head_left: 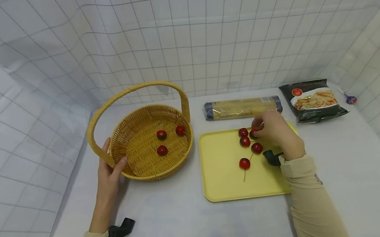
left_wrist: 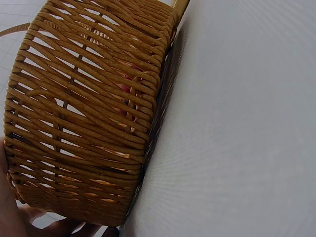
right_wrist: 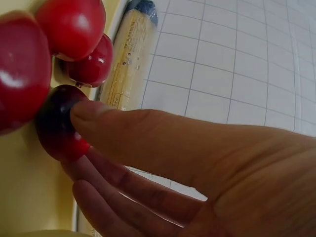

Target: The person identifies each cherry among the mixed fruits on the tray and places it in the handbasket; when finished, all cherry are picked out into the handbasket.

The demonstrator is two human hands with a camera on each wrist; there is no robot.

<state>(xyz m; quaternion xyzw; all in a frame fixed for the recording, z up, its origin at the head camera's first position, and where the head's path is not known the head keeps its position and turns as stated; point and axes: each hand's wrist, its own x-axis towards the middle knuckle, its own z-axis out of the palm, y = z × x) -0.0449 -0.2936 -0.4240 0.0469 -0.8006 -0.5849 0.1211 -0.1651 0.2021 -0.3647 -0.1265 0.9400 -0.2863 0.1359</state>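
My left hand (head_left: 108, 179) grips the near-left side of a round wicker basket (head_left: 136, 144), thumb over the rim and fingers round the outside. Three cherries, one of them a dark red cherry (head_left: 162, 150), lie inside, toward the basket's right half. On the yellow tray (head_left: 221, 177), my right hand (head_left: 274, 130) pinches a dark red cherry (right_wrist: 60, 123) between thumb and fingers. Several other cherries (head_left: 244, 141) lie close beside it, and a stemmed cherry (head_left: 244, 163) sits nearer the tray's middle. In the left wrist view the woven wall (left_wrist: 84, 113) fills the left half.
Behind the tray lies a long pack of dry noodles (head_left: 243, 107). A black food packet (head_left: 312, 100) is at the back right, with a wrapped lollipop (head_left: 351, 99) next to it. The basket's tall arched handle (head_left: 137, 87) rises over its bowl. A grid-patterned curtain (head_left: 201, 35) encloses the white table.
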